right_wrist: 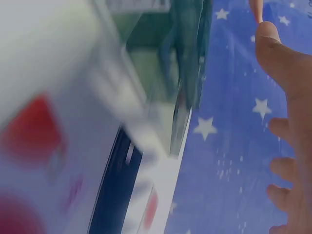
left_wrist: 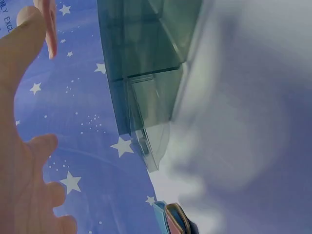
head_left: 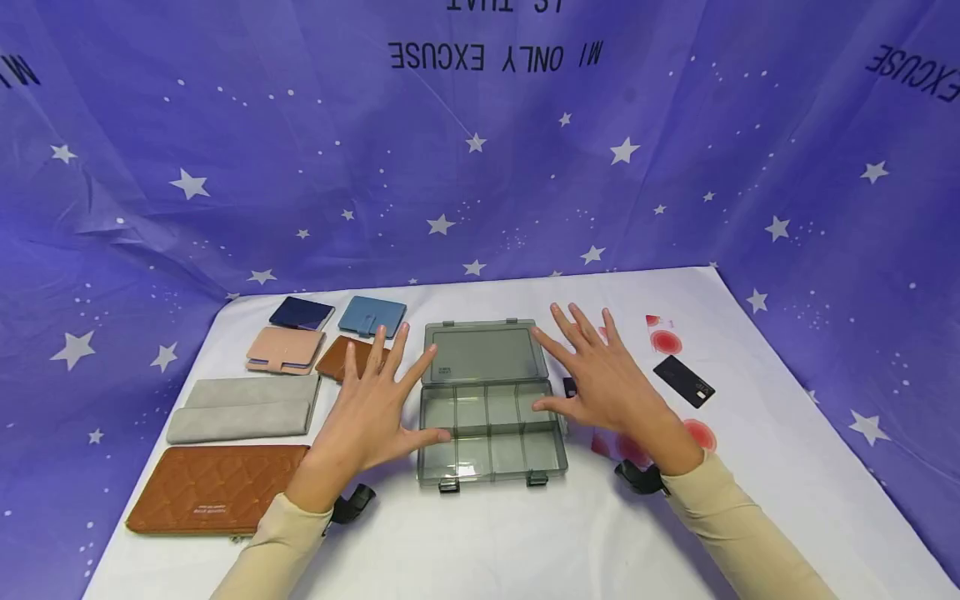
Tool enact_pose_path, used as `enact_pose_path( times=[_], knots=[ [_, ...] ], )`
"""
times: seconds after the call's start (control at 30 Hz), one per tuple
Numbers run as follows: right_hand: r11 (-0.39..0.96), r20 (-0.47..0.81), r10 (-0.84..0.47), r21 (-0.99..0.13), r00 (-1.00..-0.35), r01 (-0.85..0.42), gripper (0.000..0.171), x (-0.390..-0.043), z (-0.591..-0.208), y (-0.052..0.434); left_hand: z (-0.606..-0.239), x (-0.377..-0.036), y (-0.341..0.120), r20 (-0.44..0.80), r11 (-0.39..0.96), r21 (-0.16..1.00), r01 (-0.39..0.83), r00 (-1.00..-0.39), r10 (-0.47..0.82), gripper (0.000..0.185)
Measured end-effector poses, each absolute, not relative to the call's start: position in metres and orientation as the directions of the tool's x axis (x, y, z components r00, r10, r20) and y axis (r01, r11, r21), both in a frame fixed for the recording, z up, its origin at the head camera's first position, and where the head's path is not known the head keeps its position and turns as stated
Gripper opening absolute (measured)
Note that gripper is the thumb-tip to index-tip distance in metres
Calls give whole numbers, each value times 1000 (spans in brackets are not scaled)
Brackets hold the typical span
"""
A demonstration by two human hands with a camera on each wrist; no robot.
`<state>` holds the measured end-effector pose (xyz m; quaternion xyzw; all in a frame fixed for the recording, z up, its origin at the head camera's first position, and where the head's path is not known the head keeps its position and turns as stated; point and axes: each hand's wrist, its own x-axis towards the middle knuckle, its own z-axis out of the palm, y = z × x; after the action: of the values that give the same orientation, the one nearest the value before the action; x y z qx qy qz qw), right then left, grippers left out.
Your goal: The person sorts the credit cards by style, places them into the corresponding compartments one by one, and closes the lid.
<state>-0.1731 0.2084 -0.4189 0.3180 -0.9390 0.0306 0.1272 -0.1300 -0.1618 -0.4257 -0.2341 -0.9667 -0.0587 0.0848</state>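
**Both hands spread over the open organiser box**

Your left hand (head_left: 371,417) hovers with fingers straight and fanned wide, its grip holding nothing, at the left edge of the smoky grey transparent plastic organiser box (head_left: 487,400). The thumb reaches towards the box's near left compartment; whether it touches is not clear. Your right hand (head_left: 607,383) is likewise wide, fingers splayed and empty, over the box's right edge, thumb pointing at the divided tray.

The box sits in the middle of the white table (head_left: 525,533), lid laid back flat towards the starry purple backdrop (head_left: 480,167), its compartments facing up.

To your left lie a quilted brown leather long wallet (head_left: 213,487), a grey suede folded pouch (head_left: 243,408), a pink snap wallet (head_left: 285,350), a dark navy card holder (head_left: 302,313), a blue small wallet (head_left: 371,317) and a tan leather wallet (head_left: 345,357) partly behind your left fingers. To your right a black card (head_left: 683,381) lies on the table, near white cards with red round marks (head_left: 663,337).

Both wrist views are blurred; each shows the box's edge and the backdrop.
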Motion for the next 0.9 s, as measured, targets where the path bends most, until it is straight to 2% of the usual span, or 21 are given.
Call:
enact_pose_path(
  times=[0.1,0.27,0.47,0.63,0.77,0.9],
  knots=[
    [794,279,-584,5,-762,-608,99,-174,-419,227,-426,-123,-169,188,873,93,479,-869,457,117],
    [762,320,-585,-99,-745,-640,82,-177,-429,261,-430,-114,-177,212,837,133,531,-840,499,112],
    [784,207,-551,-204,-808,-587,57,-181,-445,291,-438,-115,-185,273,747,219,628,-774,571,92],
    [797,111,-528,-280,-842,-536,56,-181,-456,302,-445,-119,-192,272,693,252,676,-736,620,80],
    [784,90,-531,-325,-842,-529,51,-181,-461,303,-448,-121,-197,264,673,269,689,-725,637,85],
    [760,103,-528,-385,-843,-524,47,-181,-462,303,-450,-120,-198,238,664,324,674,-738,632,88]
  ],
)
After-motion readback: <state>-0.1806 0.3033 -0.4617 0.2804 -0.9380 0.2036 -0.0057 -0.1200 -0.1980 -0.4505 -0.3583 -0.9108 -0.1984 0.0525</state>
